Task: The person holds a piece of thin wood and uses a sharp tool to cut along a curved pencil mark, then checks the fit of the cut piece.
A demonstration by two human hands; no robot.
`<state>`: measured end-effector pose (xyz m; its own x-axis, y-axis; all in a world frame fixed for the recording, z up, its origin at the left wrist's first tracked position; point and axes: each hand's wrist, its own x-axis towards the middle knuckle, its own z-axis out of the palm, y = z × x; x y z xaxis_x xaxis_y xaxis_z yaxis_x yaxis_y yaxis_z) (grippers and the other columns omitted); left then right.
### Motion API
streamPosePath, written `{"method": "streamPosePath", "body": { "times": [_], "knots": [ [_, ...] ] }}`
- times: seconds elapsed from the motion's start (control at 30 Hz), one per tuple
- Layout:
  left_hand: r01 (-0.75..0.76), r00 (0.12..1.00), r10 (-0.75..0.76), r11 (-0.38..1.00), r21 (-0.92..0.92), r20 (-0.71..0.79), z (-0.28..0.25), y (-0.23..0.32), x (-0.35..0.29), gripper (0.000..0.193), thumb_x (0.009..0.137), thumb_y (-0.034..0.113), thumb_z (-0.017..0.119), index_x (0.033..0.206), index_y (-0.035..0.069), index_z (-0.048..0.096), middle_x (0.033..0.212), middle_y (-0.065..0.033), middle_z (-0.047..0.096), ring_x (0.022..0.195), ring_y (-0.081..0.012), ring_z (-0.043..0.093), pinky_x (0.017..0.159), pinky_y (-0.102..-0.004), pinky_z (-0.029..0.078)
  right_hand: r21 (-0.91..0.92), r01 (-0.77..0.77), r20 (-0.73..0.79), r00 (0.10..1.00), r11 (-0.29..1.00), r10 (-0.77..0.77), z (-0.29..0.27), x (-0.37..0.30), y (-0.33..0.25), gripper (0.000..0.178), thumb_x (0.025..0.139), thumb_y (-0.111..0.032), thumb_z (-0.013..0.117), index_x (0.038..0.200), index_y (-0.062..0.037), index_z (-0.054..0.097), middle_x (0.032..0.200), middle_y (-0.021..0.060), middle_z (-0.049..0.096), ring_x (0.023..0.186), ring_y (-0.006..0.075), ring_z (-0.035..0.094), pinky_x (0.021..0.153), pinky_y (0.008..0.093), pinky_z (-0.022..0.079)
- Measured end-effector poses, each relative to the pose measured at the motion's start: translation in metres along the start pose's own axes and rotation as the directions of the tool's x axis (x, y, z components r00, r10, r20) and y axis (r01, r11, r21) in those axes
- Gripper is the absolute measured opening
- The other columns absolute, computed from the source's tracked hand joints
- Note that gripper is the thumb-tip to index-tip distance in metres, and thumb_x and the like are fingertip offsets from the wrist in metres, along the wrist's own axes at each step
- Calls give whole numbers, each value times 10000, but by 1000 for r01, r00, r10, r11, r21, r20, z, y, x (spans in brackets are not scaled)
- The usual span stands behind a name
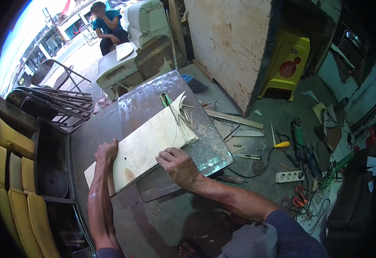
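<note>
Two bare hands work at a pale, flat plywood piece with ragged, layered splinters at its right end [143, 142], which lies slantwise at the centre of the frame. The right hand [178, 167] bends its fingers over the near edge; whether its thumb pinches from below, I cannot tell. The left hand [106, 152], left of centre, curls closed at the far-left edge, its fingertips hidden. Beneath the plywood is a worn grey tabletop dusted with shavings [216, 148], and a slim green tool [165, 100] lies just beyond the plywood's far edge. At the right are a white multi-socket power strip [287, 177], a yellow-handled screwdriver [282, 145] and a green-bodied power tool [298, 133]. Farther off, a yellow plastic stool [285, 64] stands at upper right, and a person in a teal shirt [108, 26] sits at upper left.
</note>
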<state>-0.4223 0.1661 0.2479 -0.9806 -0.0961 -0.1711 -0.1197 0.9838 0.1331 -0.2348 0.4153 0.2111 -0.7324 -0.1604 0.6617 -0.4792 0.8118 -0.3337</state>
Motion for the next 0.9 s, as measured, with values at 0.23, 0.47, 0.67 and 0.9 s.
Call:
{"method": "streamPosePath", "body": {
  "times": [0.23,0.47,0.67,0.9],
  "knots": [
    [-8,1000,8,1000,14,-2,-2,2,19,755,958,544,402,1197,-113,688,1256,-380,634,1242,-513,592,1089,-531,438,-22,-22,-43,999,1000,21,7,14,4,197,826,-88,613,983,7,683,994,117,666,994,273,652,900,384,549],
    [-10,1000,10,1000,13,20,-2,7,39,750,959,538,394,1203,-107,690,1277,-376,625,1257,-510,584,1103,-524,430,-67,-53,-74,996,996,48,18,21,7,219,830,-93,611,1000,26,685,1033,141,676,1031,283,654,931,392,548],
    [-12,999,13,1000,-12,38,-9,8,47,737,961,522,379,1210,-97,692,1295,-368,622,1260,-514,583,1107,-529,422,-72,-117,41,992,990,120,27,30,5,335,871,-83,580,1141,74,702,1182,208,704,1153,355,660,1026,444,532],
    [-41,998,43,998,-47,53,-3,16,57,737,959,535,379,1225,-79,689,1287,-360,630,1265,-504,584,1100,-527,427,-194,-101,-17,995,976,100,42,30,16,341,879,-87,564,1147,94,674,1201,218,676,1200,352,626,1059,421,509]
  ]
}}
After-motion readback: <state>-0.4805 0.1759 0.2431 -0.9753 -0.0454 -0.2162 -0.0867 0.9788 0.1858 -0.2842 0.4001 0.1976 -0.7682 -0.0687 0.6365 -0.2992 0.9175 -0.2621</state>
